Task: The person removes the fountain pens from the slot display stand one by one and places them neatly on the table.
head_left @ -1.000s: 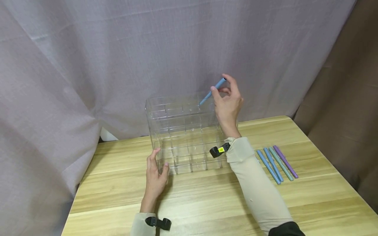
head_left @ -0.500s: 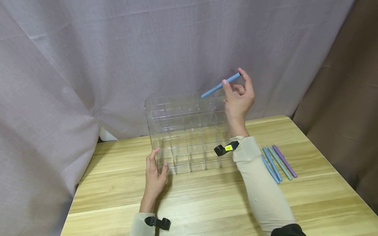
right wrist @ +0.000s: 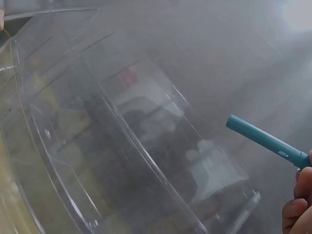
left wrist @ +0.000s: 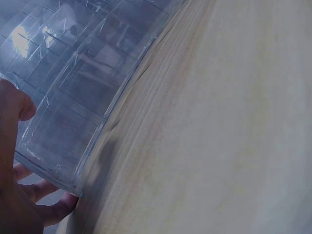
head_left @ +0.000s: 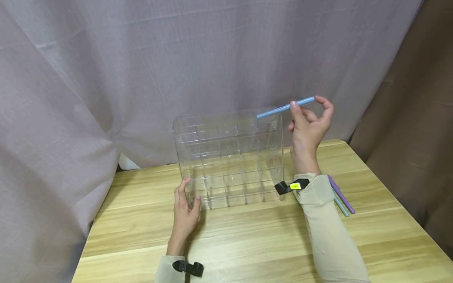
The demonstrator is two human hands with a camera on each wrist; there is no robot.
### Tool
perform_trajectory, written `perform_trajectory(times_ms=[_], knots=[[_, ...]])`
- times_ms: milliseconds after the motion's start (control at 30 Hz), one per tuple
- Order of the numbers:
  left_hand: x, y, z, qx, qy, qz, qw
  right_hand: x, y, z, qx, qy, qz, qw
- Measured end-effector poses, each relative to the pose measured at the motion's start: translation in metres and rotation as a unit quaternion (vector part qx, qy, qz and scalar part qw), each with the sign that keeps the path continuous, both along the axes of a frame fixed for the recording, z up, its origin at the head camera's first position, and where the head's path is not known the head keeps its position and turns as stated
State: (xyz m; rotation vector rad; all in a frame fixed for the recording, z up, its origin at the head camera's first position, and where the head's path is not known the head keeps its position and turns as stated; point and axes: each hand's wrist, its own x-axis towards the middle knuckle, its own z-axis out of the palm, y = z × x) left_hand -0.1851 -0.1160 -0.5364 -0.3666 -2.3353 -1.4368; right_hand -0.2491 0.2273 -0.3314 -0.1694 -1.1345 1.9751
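Observation:
A clear plastic rack [head_left: 226,137] divided into small compartments stands upright on the table. My left hand [head_left: 185,220] holds its lower left side; in the left wrist view the thumb [left wrist: 27,105] lies over the front and the fingers [left wrist: 56,209] reach around the side edge. Over by the rack's upper right corner, my right hand [head_left: 311,125] pinches a blue pen [head_left: 286,107] between thumb and fingers. The pen slants slightly, its lower end pointing left over the top row. In the right wrist view the pen [right wrist: 263,139] shows its clip.
On the wooden table [head_left: 240,243], a purple pen [head_left: 341,195] and a green pen [head_left: 341,205] lie to the right, partly behind the right sleeve [head_left: 330,236]. A grey curtain [head_left: 212,59] hangs behind the rack, and a brown one [head_left: 414,110] at the right.
My right hand has moved right with the blue pen, which has swung from a steep slant to nearly level. The right sleeve now covers the blue pens on the table. My left hand stays put.

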Motion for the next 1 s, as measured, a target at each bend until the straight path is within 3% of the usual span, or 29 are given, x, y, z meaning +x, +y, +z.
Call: perform_trajectory(times_ms=[433,800,1000], knots=[[-0.001,-0.004,-0.002,-0.006,0.006,0.005,1.0000,0.025,0.048,-0.025,-0.001,-0.014,-0.011,0.9998],[-0.001,-0.004,-0.001,-0.003,0.011,0.004,0.9999,0.041,0.090,-0.063,0.028,-0.109,0.008,0.9936],[-0.001,-0.003,-0.002,-0.006,0.015,0.005,0.9999,0.050,0.113,-0.083,0.050,-0.193,0.031,0.9794]])
